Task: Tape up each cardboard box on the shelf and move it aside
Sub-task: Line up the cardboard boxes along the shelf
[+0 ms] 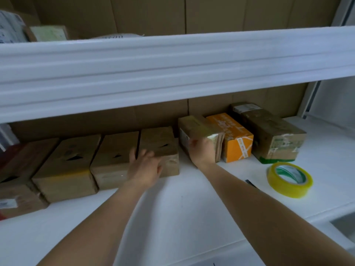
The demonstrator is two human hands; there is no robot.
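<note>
A roll of yellow tape (289,179) is lying flat on the white shelf (192,204), near the shelf's front right part, and serves as the landmark here. Left of the tape, a wide strip of bare shelf is running along the front edge, in front of all the boxes. Behind the tape, a green-taped box (272,135) is sitting with an orange box (234,137) just beside it on the left. Further left of the tape, a small taped box (199,131) is standing against the orange box, and the right hand (201,150) is gripping its near end, fingers curled round the edge, forearm reaching straight in. A narrow gap is separating this box from a brown box (159,148), the rightmost in a row of cardboard boxes (67,166) stretching far left of the tape. The left hand (146,169) is resting flat on the brown box's front corner, fingers spread and relaxed. An upper shelf beam (172,73) is hanging low above the boxes.
</note>
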